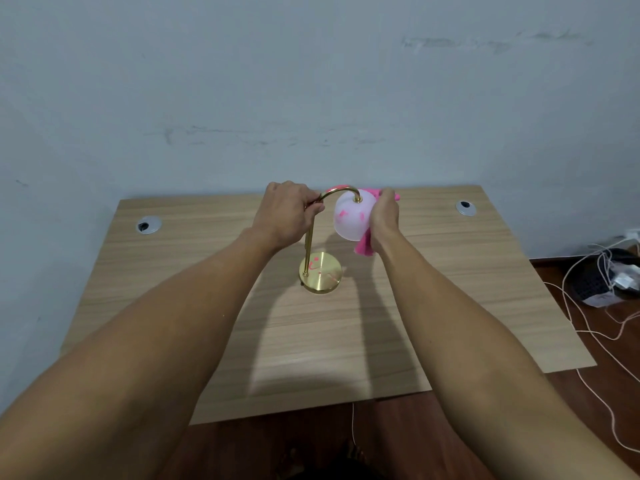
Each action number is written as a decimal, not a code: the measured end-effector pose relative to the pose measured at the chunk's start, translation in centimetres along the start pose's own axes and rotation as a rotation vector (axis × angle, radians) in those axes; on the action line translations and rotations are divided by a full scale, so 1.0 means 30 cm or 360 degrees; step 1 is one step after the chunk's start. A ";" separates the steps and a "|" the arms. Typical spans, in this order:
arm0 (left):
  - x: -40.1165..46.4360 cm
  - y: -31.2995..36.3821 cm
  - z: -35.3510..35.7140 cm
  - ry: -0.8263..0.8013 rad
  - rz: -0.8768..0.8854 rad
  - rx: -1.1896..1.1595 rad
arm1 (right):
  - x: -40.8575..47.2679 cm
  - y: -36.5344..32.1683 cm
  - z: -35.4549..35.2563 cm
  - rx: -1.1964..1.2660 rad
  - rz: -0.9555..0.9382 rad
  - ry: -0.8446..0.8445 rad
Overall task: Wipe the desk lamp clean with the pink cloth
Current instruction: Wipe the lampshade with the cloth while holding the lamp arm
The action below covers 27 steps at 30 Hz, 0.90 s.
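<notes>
A brass desk lamp stands mid-desk on a round gold base [320, 277] that carries pink marks. Its curved stem [309, 244] arches over to a white frosted shade [351, 216], also smeared with pink spots. My left hand [285, 213] grips the stem just below the bend. My right hand [384, 220] holds the pink cloth [363, 248] against the right side of the shade. A corner of the cloth hangs below my wrist and another bit shows above my fingers.
The wooden desk [311, 341] sits against a pale blue wall, with a cable grommet at the left [148, 225] and one at the right [465, 207]. White cables [588, 327] and a dark bundle [606, 278] lie on the floor to the right.
</notes>
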State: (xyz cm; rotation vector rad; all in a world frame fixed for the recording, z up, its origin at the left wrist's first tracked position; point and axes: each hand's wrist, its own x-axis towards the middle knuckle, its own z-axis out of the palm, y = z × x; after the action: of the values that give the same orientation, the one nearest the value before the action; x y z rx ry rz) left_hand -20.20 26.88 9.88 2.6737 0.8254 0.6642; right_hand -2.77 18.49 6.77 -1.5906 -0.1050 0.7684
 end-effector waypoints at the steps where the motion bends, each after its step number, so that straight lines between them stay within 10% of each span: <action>1: 0.002 -0.001 -0.001 -0.0001 -0.0003 0.0003 | -0.020 0.006 0.010 -0.0144 -0.0156 0.0001; 6: -0.001 -0.005 -0.003 -0.0012 0.0013 0.0008 | -0.073 0.119 0.011 -0.0659 -0.1396 0.0000; 15: 0.003 0.008 -0.013 -0.0069 -0.0033 0.0005 | -0.041 0.037 0.014 0.0112 -0.0035 0.0089; 21: 0.003 0.007 -0.015 -0.0078 -0.0044 -0.0014 | -0.112 0.149 0.039 -0.0647 -0.1213 0.0061; 27: 0.008 0.012 -0.009 -0.0093 -0.0067 -0.0016 | -0.094 0.170 0.007 -0.0058 -0.0790 0.0088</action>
State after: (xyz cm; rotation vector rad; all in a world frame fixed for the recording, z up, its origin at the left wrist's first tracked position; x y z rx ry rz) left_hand -19.98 26.77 10.33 2.6456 0.8580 0.5760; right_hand -6.90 16.31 3.27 -1.5306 -0.4573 0.3359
